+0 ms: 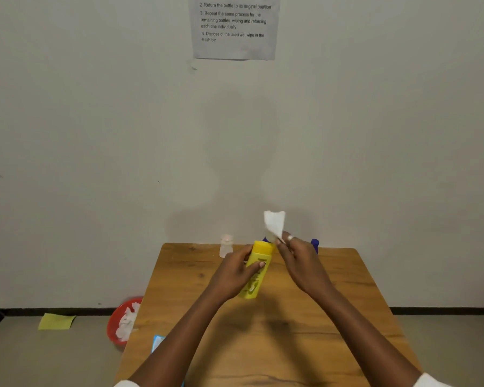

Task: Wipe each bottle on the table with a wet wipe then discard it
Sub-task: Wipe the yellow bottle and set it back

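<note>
My left hand grips a yellow bottle held tilted above the wooden table. Just right of the bottle's cap, my right hand pinches a white wet wipe that sticks up above my fingers. A small clear bottle with a pale cap stands at the table's far edge, left of the yellow one. A blue bottle shows behind my right hand, and another blue piece peeks out behind the yellow cap.
A red bin holding several used white wipes sits on the floor left of the table. A blue packet lies by the table's left edge. A yellow-green sheet lies on the floor. An instruction sheet hangs on the wall.
</note>
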The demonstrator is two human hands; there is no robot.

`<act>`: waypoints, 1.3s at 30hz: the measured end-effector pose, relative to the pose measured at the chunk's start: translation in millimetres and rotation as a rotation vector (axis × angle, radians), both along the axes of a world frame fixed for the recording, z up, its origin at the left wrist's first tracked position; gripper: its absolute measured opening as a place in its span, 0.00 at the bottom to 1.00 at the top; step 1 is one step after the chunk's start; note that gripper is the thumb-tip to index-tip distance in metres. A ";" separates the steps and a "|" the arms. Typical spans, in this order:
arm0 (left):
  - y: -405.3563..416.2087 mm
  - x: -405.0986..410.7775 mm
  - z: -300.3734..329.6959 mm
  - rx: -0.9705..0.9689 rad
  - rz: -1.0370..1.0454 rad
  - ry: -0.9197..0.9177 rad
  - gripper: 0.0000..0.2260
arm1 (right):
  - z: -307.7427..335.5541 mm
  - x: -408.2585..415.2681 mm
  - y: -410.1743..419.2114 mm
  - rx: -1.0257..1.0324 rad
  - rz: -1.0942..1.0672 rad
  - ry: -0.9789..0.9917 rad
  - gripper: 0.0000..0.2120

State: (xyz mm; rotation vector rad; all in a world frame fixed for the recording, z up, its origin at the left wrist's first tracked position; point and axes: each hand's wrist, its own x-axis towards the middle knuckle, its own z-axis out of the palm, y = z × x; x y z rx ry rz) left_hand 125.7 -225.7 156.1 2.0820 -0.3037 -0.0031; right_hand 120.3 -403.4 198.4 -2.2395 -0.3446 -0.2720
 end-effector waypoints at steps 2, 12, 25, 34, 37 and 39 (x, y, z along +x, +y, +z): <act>-5.2 -1.0 2.6 0.031 -0.006 -0.017 0.09 | -0.8 -3.5 10.8 -0.242 0.164 -0.139 0.12; -2.5 -3.9 9.4 0.017 -0.006 0.004 0.13 | -18.0 -3.9 12.1 -0.288 0.195 -0.118 0.22; -16.7 0.4 -1.5 -0.545 0.214 0.173 0.08 | -21.4 2.2 22.1 0.942 0.019 0.478 0.13; -7.9 8.3 1.2 -0.651 0.345 0.185 0.08 | -58.9 -37.4 32.9 0.598 -0.017 0.530 0.13; -6.7 9.3 0.4 -0.640 0.353 0.172 0.08 | -66.1 -47.7 26.1 0.522 0.011 0.563 0.11; -9.8 8.2 -0.5 -0.638 0.339 0.173 0.06 | -61.9 -43.5 23.0 0.501 0.003 0.576 0.11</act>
